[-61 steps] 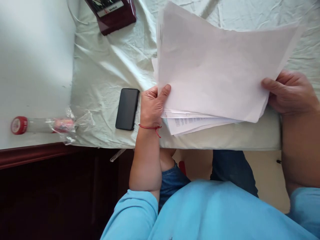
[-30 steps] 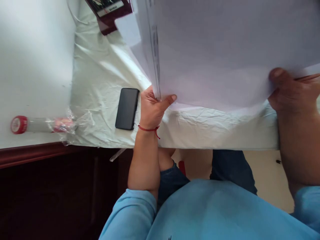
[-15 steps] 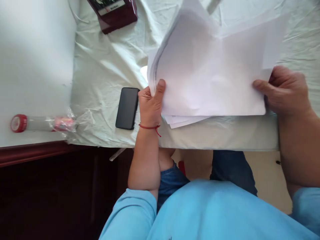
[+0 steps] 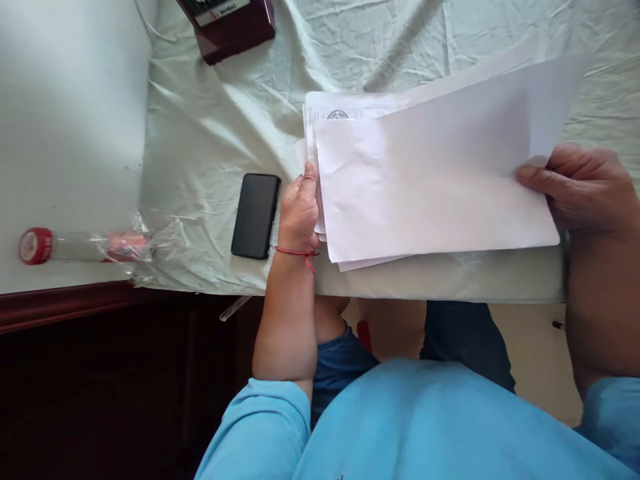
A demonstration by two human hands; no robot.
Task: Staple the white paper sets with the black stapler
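Note:
A stack of white paper sheets [image 4: 425, 180] spreads between my two hands above the cloth. Its top sheet looks blank, while a sheet beneath shows a round printed seal at the upper left. My left hand [image 4: 299, 212], with a red string at the wrist, grips the stack's left edge, the thumb along the edge and the other fingers mostly hidden. At the right edge, my right hand [image 4: 583, 190] pinches the paper between thumb and fingers. The far right part of the sheets is raised and curved. Just left of my left hand lies a black smartphone [image 4: 255, 216].
A pale green cloth [image 4: 210, 133] with wrinkles covers the table. At the back left stands a dark red box [image 4: 237, 33]. A clear tube with a red cap [image 4: 36, 246] and crumpled plastic wrap lie on the left, beside a white wall [image 4: 75, 120].
The sheets have flattened and come down toward me, exposing the seal on a lower page. My right hand has shifted slightly right and down, my left thumb to the stack's edge.

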